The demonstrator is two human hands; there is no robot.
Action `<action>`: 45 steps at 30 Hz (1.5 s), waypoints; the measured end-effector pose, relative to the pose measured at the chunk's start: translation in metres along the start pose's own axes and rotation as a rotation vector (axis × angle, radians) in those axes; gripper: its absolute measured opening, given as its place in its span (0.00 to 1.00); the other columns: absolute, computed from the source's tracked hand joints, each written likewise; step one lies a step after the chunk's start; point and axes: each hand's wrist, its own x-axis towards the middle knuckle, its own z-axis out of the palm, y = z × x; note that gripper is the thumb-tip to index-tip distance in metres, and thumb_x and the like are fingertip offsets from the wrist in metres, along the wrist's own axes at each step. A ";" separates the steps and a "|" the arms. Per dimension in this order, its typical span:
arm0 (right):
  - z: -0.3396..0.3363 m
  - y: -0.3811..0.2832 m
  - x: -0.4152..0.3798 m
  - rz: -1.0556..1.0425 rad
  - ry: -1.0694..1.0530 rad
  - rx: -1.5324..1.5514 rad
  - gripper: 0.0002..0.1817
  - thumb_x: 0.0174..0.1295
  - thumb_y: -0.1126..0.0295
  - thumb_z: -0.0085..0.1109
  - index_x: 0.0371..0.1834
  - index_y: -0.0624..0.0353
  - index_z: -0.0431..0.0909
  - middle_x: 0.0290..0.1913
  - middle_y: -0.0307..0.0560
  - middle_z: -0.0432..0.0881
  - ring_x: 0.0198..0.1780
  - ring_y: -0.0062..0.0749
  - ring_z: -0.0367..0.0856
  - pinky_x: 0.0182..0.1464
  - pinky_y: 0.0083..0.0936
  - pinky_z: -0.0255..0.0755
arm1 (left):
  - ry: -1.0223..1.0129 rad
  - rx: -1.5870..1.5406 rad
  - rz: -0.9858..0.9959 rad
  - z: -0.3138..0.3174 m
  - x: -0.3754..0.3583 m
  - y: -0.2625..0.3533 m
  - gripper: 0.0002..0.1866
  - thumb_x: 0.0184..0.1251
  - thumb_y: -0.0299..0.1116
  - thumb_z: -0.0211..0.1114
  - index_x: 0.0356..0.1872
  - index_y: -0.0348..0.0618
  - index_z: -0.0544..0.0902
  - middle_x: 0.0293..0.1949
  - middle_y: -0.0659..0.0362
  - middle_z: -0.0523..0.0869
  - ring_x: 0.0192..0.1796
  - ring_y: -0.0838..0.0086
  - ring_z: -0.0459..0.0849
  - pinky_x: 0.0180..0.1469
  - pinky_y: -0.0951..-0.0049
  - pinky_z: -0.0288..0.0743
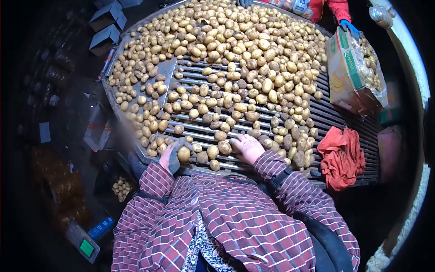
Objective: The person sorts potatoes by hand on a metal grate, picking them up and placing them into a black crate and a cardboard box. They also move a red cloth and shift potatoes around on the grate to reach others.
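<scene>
The left hand [170,157] is curled around one potato [183,154], at the near edge of the slatted table [326,113]. The right hand [247,148] lies low, fingers forward and a little bent, just beside another potato [224,147]. I cannot tell if it grips something, because its palm is turned down.

The heap [235,41] covers mostly the far side; near the hands the potatoes lie thinner, with bars visible between them, which probably makes single ones easier to take. The red cloth [342,156] lies at the right, apart from the potatoes, perhaps to be within reach.

The banana box [337,88] stands tilted on the table's right side, with potatoes and clear plastic in it. A co-worker's blue glove [349,27] is at its top edge, maybe to steady it. On the floor at left, small potatoes [121,189] lie in what seems a dark bin; the view there is poor.
</scene>
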 end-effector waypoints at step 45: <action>-0.060 -0.001 0.034 0.165 0.562 1.082 0.20 0.65 0.61 0.54 0.56 0.62 0.76 0.48 0.45 0.81 0.48 0.29 0.79 0.52 0.25 0.73 | 1.173 -0.542 0.599 -0.282 -0.195 -0.069 0.26 0.70 0.49 0.52 0.66 0.55 0.67 0.67 0.55 0.67 0.63 0.58 0.72 0.63 0.56 0.67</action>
